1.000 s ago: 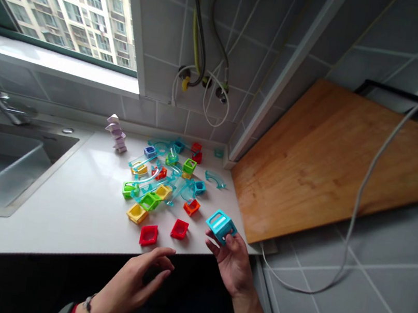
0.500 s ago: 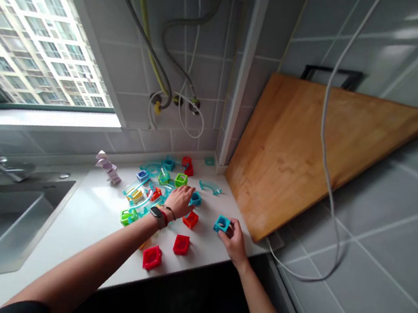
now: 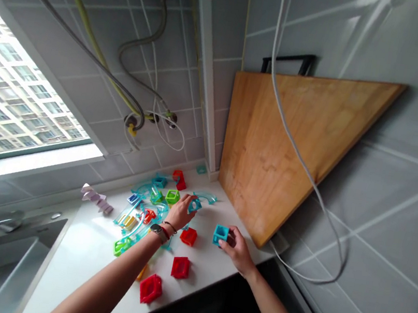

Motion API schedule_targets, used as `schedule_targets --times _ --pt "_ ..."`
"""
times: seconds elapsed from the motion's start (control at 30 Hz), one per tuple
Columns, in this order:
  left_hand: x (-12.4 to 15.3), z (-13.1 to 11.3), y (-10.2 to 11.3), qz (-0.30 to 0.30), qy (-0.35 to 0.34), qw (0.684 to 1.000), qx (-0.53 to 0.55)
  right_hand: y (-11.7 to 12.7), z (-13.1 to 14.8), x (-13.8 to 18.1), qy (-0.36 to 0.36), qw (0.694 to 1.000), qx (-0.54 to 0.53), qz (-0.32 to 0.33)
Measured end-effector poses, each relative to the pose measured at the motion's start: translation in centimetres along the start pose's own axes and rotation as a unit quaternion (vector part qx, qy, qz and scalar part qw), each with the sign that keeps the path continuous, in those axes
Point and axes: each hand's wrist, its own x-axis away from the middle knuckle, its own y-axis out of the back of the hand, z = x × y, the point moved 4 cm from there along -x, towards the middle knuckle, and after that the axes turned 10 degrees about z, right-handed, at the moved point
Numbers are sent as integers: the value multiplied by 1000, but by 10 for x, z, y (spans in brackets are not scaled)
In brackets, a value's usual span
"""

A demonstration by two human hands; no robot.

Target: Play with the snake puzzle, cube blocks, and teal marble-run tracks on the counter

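Note:
My right hand grips a blue hollow cube block by its right side, above the front right of the counter. Fingers of my left hand are closed on a second blue block with a round hole, near the curved clear track piece. Below my left hand lies an orange-red cube block. Two red cube blocks, one in the middle and one nearer the front edge, rest on the counter. A green cube block sits just behind my left hand.
Clear blue track pieces and several coloured blocks crowd the white counter. A pale purple stacked piece lies left, near the sink. A wooden board leans on the right wall, a white cable hanging before it.
My left hand has lifted the second blue block from among the pieces. My right hand still holds its blue cube, now turned a little. The camera view has tilted and shifted right.

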Motion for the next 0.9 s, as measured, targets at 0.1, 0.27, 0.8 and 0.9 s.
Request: schedule_targets --times 0.1,0.27,0.8,0.9 --pt "4 -11 14 -40 -18 994 100 0 -2 -1 -1 1000 -3 3" --pt "46 -42 25 -50 -15 959 278 1 -3 -1 -4 1000 -9 -5" --pt "205 -73 22 -89 163 736 651 -63 73 44 -2 991 31 127" --pt "214 -78 23 -68 160 758 629 -83 91 53 -24 990 -5 138"
